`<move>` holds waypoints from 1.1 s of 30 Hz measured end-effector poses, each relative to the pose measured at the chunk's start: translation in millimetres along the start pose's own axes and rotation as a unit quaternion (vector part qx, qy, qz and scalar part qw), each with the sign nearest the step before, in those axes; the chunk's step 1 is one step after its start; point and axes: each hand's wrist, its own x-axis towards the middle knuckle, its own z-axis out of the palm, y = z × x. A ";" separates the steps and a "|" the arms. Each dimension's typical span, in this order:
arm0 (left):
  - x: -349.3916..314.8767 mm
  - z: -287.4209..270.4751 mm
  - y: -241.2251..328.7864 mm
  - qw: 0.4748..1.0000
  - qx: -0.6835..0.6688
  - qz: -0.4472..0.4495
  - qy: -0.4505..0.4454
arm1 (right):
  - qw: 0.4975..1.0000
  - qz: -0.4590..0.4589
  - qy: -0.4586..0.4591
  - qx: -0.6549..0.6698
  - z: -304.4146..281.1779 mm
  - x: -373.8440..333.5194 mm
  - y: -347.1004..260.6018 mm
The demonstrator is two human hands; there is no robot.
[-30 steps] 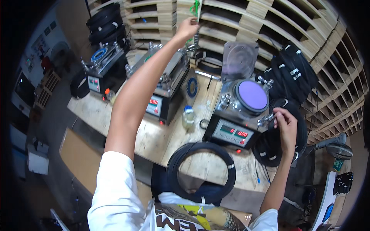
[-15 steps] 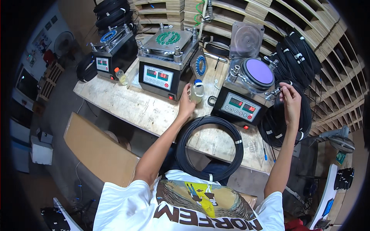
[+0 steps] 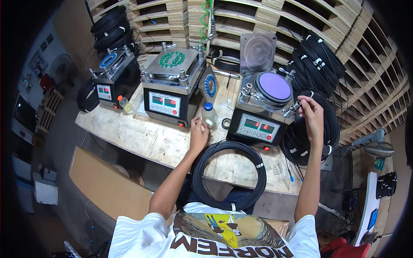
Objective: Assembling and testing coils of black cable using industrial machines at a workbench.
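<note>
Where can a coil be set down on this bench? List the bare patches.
Bare wood on the bench lies in front of the middle machine, left of the left hand. A smaller patch lies right of the cable coil. Between the machines, the bottle and black ring crowd it.

One head-worn fisheye view looks steeply down from above onto the wooden workbench, near, edges bending outward.

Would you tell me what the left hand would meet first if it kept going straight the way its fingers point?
Most likely the small clear bottle with a blue cap: the left hand reaches up and slightly right across the wooden bench, fingertips right beside it. Whether they already touch is unclear.
</note>
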 end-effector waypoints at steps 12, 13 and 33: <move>38.3 2.0 4.5 0.991 -0.058 -0.047 -0.108 | 1.000 0.007 -0.003 0.010 -0.7 1.1 -0.6; 39.9 3.9 2.9 0.988 -0.102 -0.064 -0.093 | 1.000 0.007 -0.001 0.012 -0.3 0.4 -1.8; 141.0 -78.6 246.4 0.973 -0.060 0.105 -0.198 | 0.978 -0.117 -0.108 -0.138 54.6 -1.8 -51.8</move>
